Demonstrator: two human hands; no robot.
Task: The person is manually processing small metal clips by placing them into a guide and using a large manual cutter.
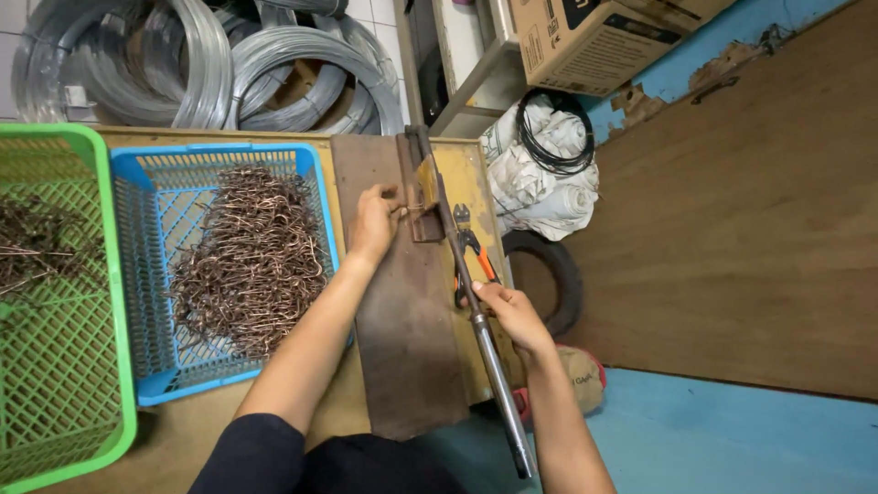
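The right hand (512, 316) is closed around the long steel lever (485, 343), gripping it about midway along the shaft, well short of the free end near the viewer. The lever is a rigid round bar, judged heavy and smooth; a full-palm grip nearer the free end would likely give more leverage. Under the lever lie orange-handled pliers (474, 252), just beside the hand.

The lever runs away from the viewer to a hinged bending jig (425, 197) mounted on a dark metal plate (402, 348) that covers part of the wooden bench (480, 183).

The left hand (375, 224) rests on the plate with fingertips pinched at the jig, apparently holding a short piece of copper-coloured wire (412, 209); the piece is too small to confirm. Such wire is judged light, stiff yet bendable, with sharp cut ends; hold it by the shank, clear of the hinge.

Left of the plate, a blue basket (146, 274) holds a tangled heap of bent wire pieces (251, 265). A green basket (114, 274) stands beside it. Beyond the bench lie coils of grey wire (210, 64).
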